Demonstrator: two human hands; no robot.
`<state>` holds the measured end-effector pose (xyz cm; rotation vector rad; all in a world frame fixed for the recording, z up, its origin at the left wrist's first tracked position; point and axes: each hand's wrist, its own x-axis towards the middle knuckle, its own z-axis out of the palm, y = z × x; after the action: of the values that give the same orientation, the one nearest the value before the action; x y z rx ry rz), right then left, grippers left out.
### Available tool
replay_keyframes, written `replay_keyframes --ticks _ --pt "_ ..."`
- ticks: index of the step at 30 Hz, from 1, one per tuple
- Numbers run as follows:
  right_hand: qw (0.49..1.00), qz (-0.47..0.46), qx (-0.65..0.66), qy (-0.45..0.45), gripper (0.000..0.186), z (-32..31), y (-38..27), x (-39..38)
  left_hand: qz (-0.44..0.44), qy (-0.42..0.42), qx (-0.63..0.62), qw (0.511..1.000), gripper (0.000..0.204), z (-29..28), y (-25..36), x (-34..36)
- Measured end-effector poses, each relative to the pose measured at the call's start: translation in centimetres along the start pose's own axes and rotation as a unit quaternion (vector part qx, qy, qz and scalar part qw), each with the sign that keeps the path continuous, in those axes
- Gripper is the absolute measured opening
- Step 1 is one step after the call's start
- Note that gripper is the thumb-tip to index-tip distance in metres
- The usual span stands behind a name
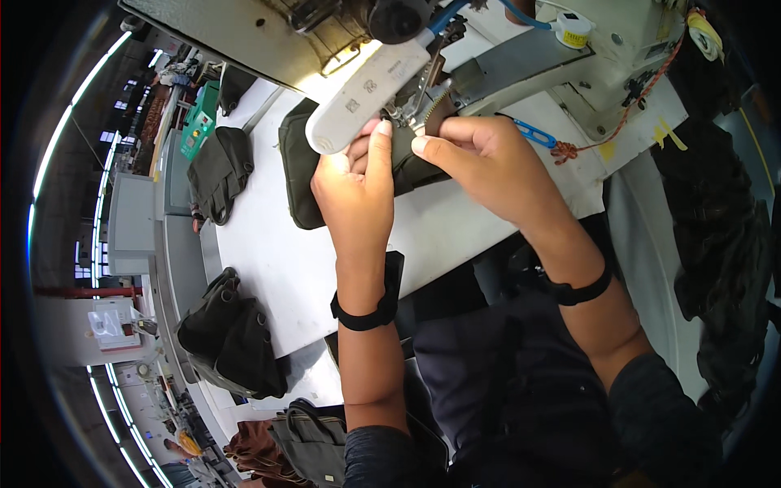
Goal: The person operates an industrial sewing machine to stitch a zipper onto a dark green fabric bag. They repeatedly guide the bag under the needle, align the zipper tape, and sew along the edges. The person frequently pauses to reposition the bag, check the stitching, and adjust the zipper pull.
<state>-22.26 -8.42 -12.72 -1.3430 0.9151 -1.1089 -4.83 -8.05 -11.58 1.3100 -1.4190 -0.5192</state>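
Both my hands work close to the needle area of a sewing machine (pixel 488 77). My left hand (pixel 355 191) is closed, its thumb and curled fingers pinched together beside the presser foot; what they hold is too small to make out. My right hand (pixel 496 159) is closed too, thumb and index finger pinched just right of the foot, by a dark curved piece with a toothed edge (pixel 438 112). I cannot make out what lies between those fingertips. Under both hands a dark green fabric bag piece (pixel 301 175) lies on the white table, partly covered by my left hand and the lamp.
A white lamp arm (pixel 370 93) hangs right over my left hand. Small blue snips (pixel 533 132) lie at the right, by an orange cord (pixel 598 145). Dark bags stand on the left (pixel 221 175) and lower left (pixel 232 337). Dark fabric (pixel 708 228) hangs at the far right.
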Motion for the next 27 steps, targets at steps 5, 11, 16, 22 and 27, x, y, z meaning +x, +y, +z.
replay_keyframes --ticks 5,11,16,22,27 --pt "0.998 -0.061 -0.023 0.009 0.020 -0.1 1.3 -0.5 0.182 -0.020 0.227 0.957 0.024 -1.5 0.0 -2.6" --pt "0.990 -0.107 0.040 0.082 0.013 1.0 3.6 -0.6 0.332 -0.014 0.282 0.900 0.028 -2.8 -1.4 -2.3" --pt "0.977 -0.152 -0.066 0.135 0.016 1.0 4.3 -1.0 0.391 -0.027 0.302 0.869 0.028 -3.5 -1.6 -1.1" --pt "0.983 -0.118 0.131 0.051 0.024 2.1 5.0 -1.2 0.406 -0.055 0.299 0.862 0.030 -5.2 -0.9 -0.4" --pt "0.991 -0.043 0.111 -0.060 0.030 -0.2 5.4 0.3 0.420 -0.084 0.309 0.849 0.029 -4.5 -0.1 -0.4"
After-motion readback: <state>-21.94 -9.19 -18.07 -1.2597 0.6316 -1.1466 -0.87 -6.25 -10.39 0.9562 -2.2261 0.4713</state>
